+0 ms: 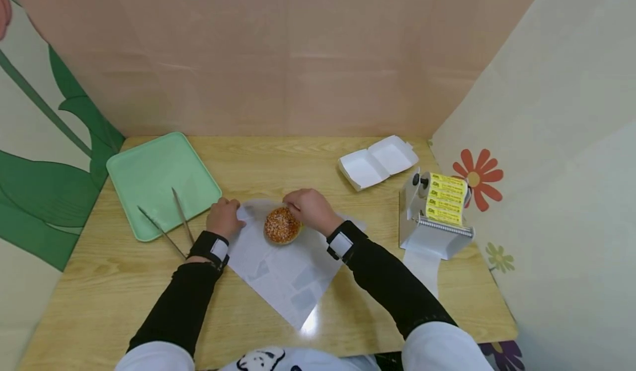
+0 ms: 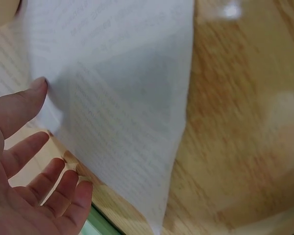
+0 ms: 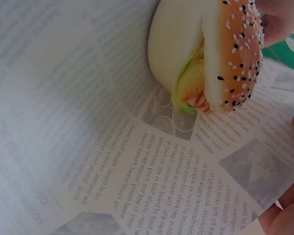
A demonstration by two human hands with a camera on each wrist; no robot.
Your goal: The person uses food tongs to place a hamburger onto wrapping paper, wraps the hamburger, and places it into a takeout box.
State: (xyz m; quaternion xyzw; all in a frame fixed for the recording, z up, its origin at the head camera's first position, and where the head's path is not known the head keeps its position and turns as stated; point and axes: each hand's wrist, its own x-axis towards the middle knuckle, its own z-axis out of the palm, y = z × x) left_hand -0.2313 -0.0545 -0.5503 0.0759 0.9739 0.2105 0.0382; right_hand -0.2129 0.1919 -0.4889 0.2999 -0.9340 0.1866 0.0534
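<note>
A sesame-seed burger [image 1: 282, 226], with a green leaf and filling between its buns [image 3: 191, 88], sits on a printed sheet of wrapping paper [image 1: 298, 271]. My left hand [image 1: 226, 217] is at the paper's left edge. In the left wrist view its thumb [image 2: 27, 105] touches the sheet, and the other fingers are relaxed and spread just past the edge. My right hand [image 1: 313, 208] is beside and behind the burger, holding the paper's far edge; in the right wrist view its fingers [image 3: 284, 215] go behind the sheet, with the thumb on the burger side.
A green tray [image 1: 164, 167] stands at the left, with metal tongs [image 1: 166, 233] leaning over its near edge. An opened white box [image 1: 379, 162] lies at the back right. Nearer the right edge is a dispenser [image 1: 437, 216] with a roll of yellow labels [image 1: 445, 197].
</note>
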